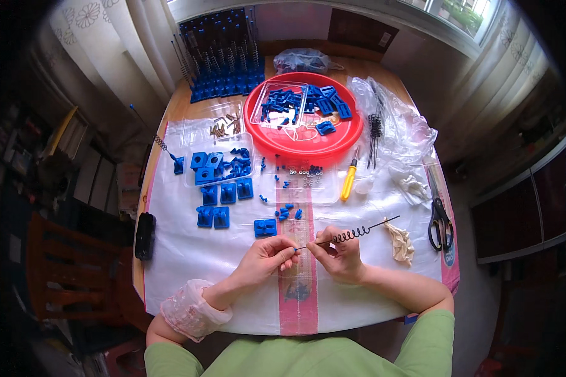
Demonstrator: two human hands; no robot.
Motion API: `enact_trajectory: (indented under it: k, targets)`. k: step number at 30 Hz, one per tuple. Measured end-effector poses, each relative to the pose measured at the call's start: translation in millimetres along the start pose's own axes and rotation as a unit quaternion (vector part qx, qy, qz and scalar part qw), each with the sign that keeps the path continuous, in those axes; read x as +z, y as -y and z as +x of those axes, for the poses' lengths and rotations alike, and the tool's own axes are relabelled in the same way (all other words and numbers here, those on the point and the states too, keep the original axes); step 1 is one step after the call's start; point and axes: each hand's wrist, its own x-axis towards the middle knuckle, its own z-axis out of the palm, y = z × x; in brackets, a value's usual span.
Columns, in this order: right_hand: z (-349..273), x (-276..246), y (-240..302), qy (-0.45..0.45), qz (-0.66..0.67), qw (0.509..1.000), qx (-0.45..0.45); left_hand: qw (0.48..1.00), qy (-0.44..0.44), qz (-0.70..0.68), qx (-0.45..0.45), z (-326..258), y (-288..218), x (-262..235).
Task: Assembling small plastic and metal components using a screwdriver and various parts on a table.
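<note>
Black coiled wire (pixel 352 235) runs between right-hand fingers (pixel 322 254).

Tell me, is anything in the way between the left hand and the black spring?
Only the right hand, gripping the black spring, stands between the left hand and the coils. The spring's straight end sticks out toward the left hand, which pinches a small blue piece; nothing visible blocks that gap.

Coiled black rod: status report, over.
Right hand: grip on coiled rod. Left hand: pinching small blue piece at rod's left end. Blue block beyond left hand, not blocking.
</note>
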Motion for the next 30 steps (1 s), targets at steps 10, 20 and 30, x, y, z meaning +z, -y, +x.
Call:
enact_trajectory:
  k: [10, 20, 30]
  targets:
    - [2.2, -1.7, -5.9, -0.013, -0.012, 1.0, 0.008, 1.0, -0.012, -0.008, -0.026, -2.4, -9.4, 5.1]
    - [4.6, 0.1, -5.3, -0.025, 0.009, 0.999, 0.024, 1.0, -0.008, -0.013, 0.007, -2.2, -3.6, 4.3]
    - [3.8, -4.5, -4.6, -0.012, 0.007, 0.999, 0.035, 0.999, -0.004, -0.029, -0.015, -2.0, -2.4, 1.1]
